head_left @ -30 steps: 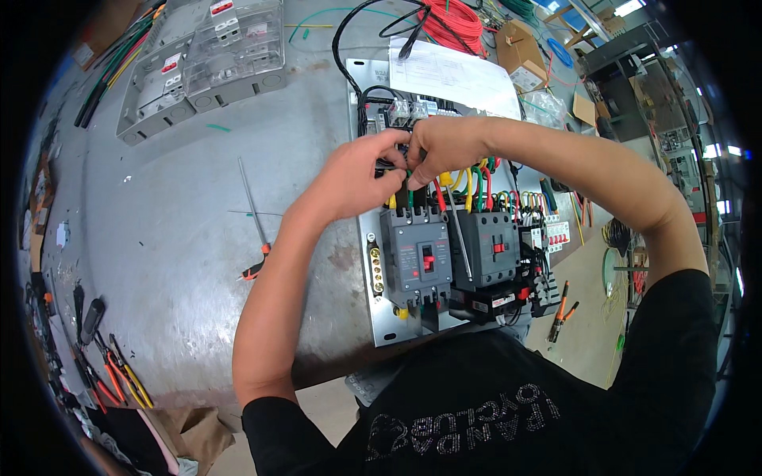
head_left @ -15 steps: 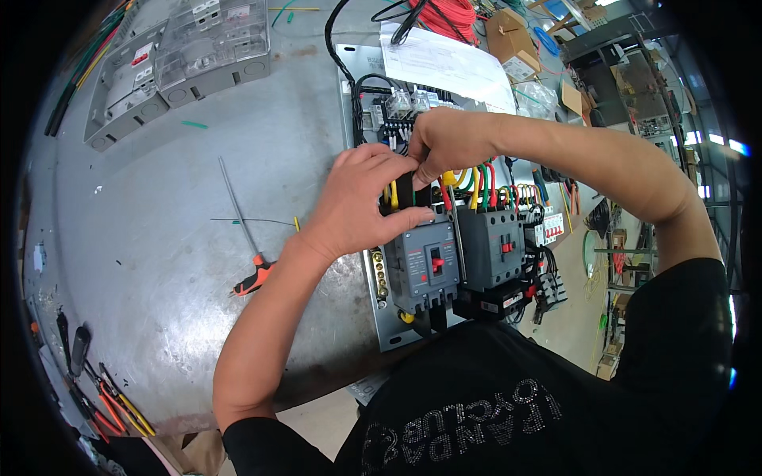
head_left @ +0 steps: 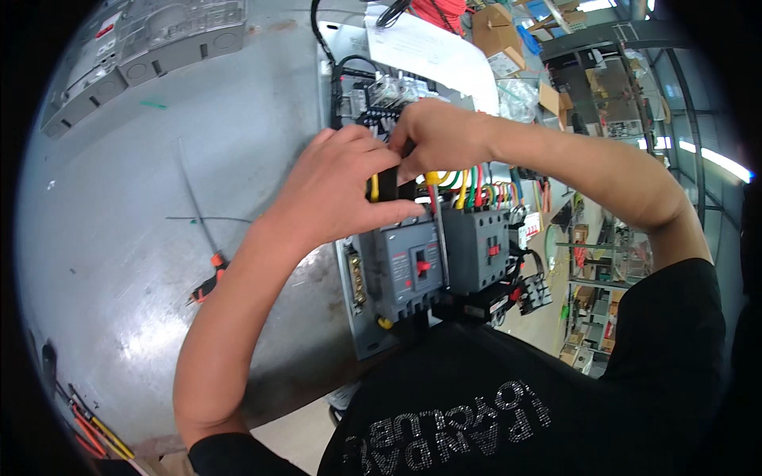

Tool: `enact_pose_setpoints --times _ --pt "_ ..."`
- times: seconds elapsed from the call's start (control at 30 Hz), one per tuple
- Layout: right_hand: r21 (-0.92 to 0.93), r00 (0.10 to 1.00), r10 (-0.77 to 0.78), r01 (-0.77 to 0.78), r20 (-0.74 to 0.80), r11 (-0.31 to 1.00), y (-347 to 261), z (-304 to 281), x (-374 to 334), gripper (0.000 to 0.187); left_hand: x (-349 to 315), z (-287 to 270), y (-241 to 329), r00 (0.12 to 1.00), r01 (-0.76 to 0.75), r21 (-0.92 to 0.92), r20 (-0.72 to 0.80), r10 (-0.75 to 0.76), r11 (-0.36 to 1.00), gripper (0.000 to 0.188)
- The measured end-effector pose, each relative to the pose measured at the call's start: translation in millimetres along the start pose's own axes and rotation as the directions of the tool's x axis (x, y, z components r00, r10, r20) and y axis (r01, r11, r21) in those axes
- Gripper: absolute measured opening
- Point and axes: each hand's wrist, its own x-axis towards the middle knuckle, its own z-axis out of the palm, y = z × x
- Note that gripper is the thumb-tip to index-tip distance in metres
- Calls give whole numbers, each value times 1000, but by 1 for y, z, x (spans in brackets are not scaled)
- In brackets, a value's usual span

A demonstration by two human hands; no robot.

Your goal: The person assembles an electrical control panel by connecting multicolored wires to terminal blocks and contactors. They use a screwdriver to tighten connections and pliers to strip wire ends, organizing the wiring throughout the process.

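Observation:
My left hand (head_left: pixel 329 186) reaches over the top end of a grey molded-case circuit breaker (head_left: pixel 403 274) with a red toggle. Its fingers and thumb curl around a black flat piece (head_left: pixel 386 184) standing by the breaker's terminals. A yellow-sleeved wire shows beside that piece. From the right, my right hand (head_left: pixel 436 143) comes in with bent fingers pinched at the same black piece; its fingertips are partly hidden. A second dark grey breaker (head_left: pixel 479 252) sits to the right, with yellow, green and red wires at its top. Both breakers are mounted on a metal plate (head_left: pixel 369 339).
A screwdriver (head_left: pixel 208 282) with an orange and black handle lies left of the plate. Clear-lidded grey boxes (head_left: pixel 178 47) stand at the far left. A paper sheet (head_left: pixel 432 55) covers the plate's far end. Pliers (head_left: pixel 99 424) lie at the lower left; cardboard boxes (head_left: pixel 496 36) stand at the back.
The whole scene has shifted left and slightly up in the picture as the view turned. Both hands keep nearly the same hold at the breaker's top.

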Motion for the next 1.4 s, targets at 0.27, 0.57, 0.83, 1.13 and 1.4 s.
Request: enact_pose_setpoints --times 0.27,0.57,0.83,1.13,1.4 --pt "33 993 -28 24 111 999 18 0 9 31 6 -13 12 999 -22 -15 30 22 1000 59" --pt "66 928 -157 190 -338 980 24 -74 -82 47 31 -28 13 922 352 -192 240 -304 916 30" --pt "99 802 -223 329 -554 939 43 -55 -160 44 67 -41 28 784 495 25 417 -459 868 27" --pt "175 686 -237 474 -688 863 88 -17 -179 40 70 -34 46 772 490 160 378 -511 857 27" --pt "247 590 -169 557 -789 793 122 13 -211 37 95 -21 62 653 536 347 407 -639 769 25"
